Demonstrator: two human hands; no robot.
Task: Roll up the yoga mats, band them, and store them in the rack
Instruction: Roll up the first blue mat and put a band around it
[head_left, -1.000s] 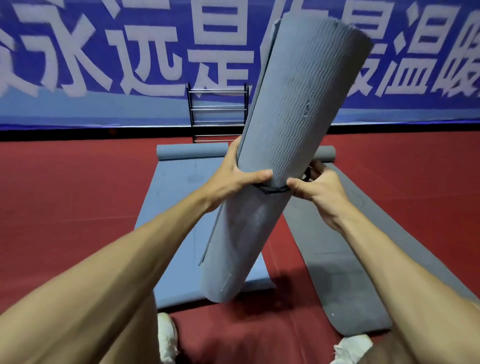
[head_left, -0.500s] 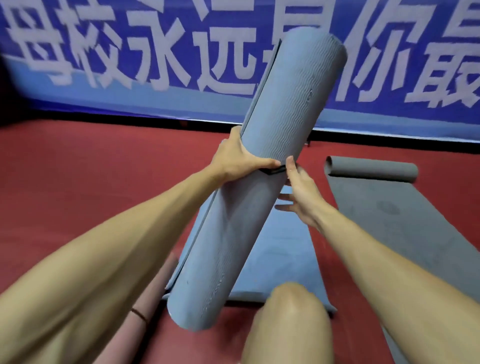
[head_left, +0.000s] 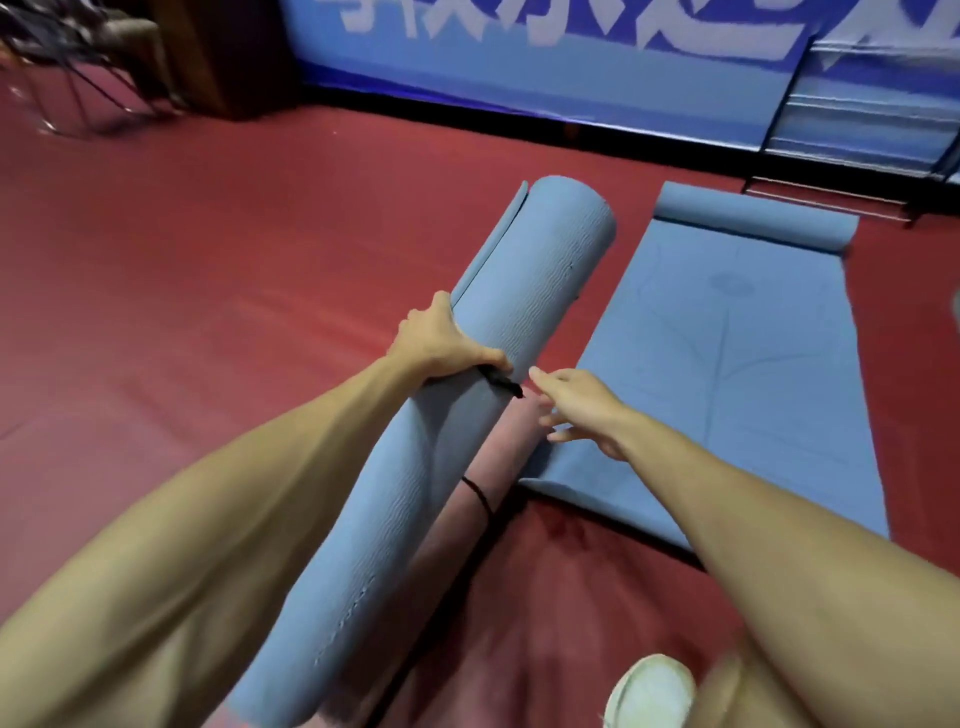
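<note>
A rolled grey-blue yoga mat (head_left: 498, 332) slants across the middle of the view with a black band (head_left: 501, 384) round its middle. My left hand (head_left: 447, 345) grips the roll just above the band. My right hand (head_left: 576, 408) hovers beside the band with its fingers spread and holds nothing. Under the roll lies a rolled pink mat (head_left: 467, 499) with a black band (head_left: 480, 496) round it. To the right a grey-blue mat (head_left: 727, 364) lies flat on the floor, its far end partly rolled. The metal rack (head_left: 862, 130) stands at the wall, top right.
Red floor (head_left: 208, 270) spreads to the left. A blue banner (head_left: 519, 57) covers the far wall. Dark metal chair legs (head_left: 78, 93) and a dark wooden block (head_left: 228, 57) sit in the top left corner. My white shoe (head_left: 649, 691) shows at the bottom.
My view has swung left and down, and the roll has tipped lower. My right hand has come off the band and spread its fingers. My left hand keeps its grip.
</note>
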